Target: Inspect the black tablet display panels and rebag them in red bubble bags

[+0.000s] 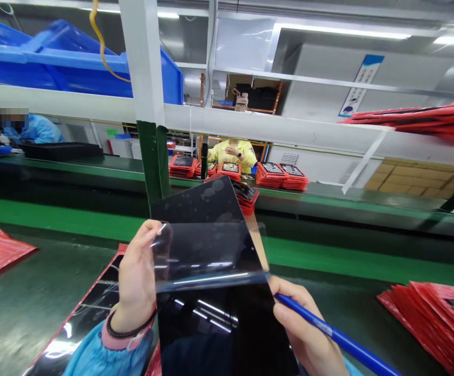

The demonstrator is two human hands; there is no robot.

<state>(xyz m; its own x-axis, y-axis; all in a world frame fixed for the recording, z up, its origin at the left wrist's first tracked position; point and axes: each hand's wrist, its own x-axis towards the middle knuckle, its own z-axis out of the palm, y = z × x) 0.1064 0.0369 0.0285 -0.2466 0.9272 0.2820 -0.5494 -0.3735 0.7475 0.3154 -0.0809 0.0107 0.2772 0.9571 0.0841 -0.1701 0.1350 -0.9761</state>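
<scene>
A black glossy panel (219, 329) is tilted up in front of me. Across its middle, a clear film (211, 250) is partly lifted and curled, with a fold running from side to side. The fingers of my left hand (137, 277) pinch the film's upper left corner. My right hand (305, 324) grips the panel's right edge between thumb and fingers, and a blue pen-like stick (340, 337) also lies in that hand. Beneath my left forearm, another black panel (89, 313) rests on a red sheet on the table.
Red packets (426, 318) are stacked at the right, and a red packet (1, 253) lies at the left. Past the green ledge (352, 201) are more red stacks (271, 175) and a person in yellow (232, 152). A post (142, 62) and blue bins (54, 62) stand ahead.
</scene>
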